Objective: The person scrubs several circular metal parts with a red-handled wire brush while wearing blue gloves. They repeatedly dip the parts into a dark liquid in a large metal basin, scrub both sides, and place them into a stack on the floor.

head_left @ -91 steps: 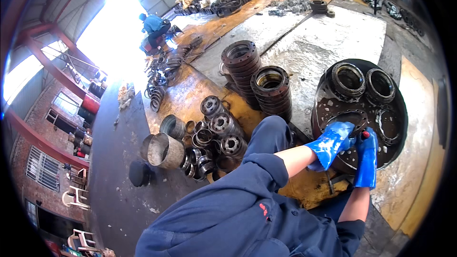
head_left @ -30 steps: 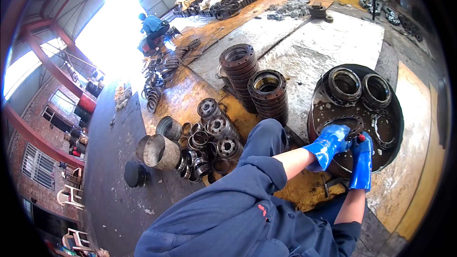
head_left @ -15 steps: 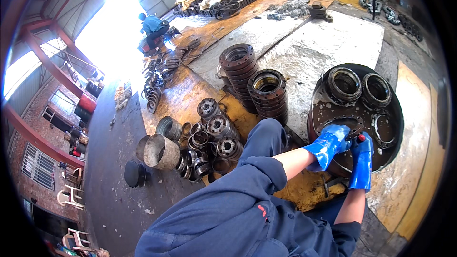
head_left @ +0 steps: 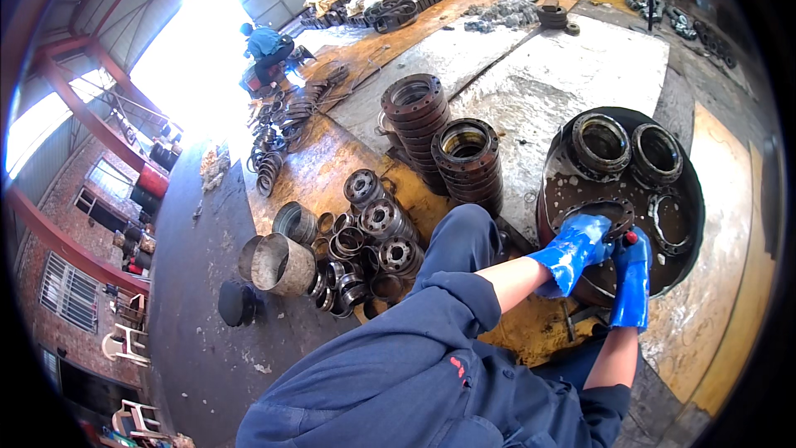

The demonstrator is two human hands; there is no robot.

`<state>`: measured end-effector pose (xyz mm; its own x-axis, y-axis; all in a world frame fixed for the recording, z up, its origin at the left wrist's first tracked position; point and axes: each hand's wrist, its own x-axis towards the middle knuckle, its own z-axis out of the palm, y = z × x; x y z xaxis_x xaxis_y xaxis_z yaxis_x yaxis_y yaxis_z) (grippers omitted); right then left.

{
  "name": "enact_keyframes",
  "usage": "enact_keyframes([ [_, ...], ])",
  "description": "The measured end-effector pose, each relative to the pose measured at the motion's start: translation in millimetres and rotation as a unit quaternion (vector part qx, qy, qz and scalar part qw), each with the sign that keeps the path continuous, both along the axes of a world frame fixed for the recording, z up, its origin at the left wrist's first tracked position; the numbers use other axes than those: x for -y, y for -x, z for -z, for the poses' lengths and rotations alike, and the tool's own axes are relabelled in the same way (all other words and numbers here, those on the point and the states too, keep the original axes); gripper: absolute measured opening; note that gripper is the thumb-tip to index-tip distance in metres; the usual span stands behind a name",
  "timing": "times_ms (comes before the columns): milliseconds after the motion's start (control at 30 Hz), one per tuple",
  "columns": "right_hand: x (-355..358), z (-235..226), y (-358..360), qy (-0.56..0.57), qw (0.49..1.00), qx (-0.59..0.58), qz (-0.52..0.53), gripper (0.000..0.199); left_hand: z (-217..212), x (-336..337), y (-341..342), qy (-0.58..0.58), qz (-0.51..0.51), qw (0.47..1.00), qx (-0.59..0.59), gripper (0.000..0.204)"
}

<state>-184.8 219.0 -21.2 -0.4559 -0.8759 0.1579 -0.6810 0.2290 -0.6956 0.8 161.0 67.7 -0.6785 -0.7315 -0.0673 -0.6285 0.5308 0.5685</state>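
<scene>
Over the near side of a large round tub [head_left: 701, 216] of dark liquid, both of my blue-gloved hands work close together. My left hand [head_left: 582, 242] is closed on the near edge of a dark flanged metal ring [head_left: 615, 206], which is tilted above the liquid. Beside it, my right hand [head_left: 632, 270] is wrapped round a small tool with a red end [head_left: 631, 237]; the rest of that tool is hidden by the glove and ring. Two thick metal rings, one on the left [head_left: 601, 146] and one on the right [head_left: 657, 154], sit at the tub's far side. A thinner foamy ring [head_left: 669, 224] lies in the liquid.
Two tall stacks of flanged rings, a nearer one [head_left: 466, 158] and a farther one [head_left: 414, 108], stand left of the tub. Hubs and bands [head_left: 356, 253] crowd the floor by my knee. A hammer-like tool [head_left: 569, 322] lies below the tub. Another person [head_left: 267, 48] crouches far off.
</scene>
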Motion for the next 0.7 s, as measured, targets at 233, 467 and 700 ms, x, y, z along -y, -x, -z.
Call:
enact_keyframes([
  [233, 0, -1, -3, -0.032, 0.999, -0.025, 0.029, 0.023, 0, 0, -1, -0.015, -0.003, 1.0, 0.005, 0.041],
  [467, -4, 0, -6, 0.005, 1.0, -0.023, 0.021, 0.025, -3, -4, -3, 0.017, -0.007, 1.0, 0.006, 0.037],
  [700, -2, -15, -16, -0.075, 0.993, -0.08, 0.04, 0.022, 5, 4, -3, 0.017, -0.013, 0.999, -0.036, 0.032],
])
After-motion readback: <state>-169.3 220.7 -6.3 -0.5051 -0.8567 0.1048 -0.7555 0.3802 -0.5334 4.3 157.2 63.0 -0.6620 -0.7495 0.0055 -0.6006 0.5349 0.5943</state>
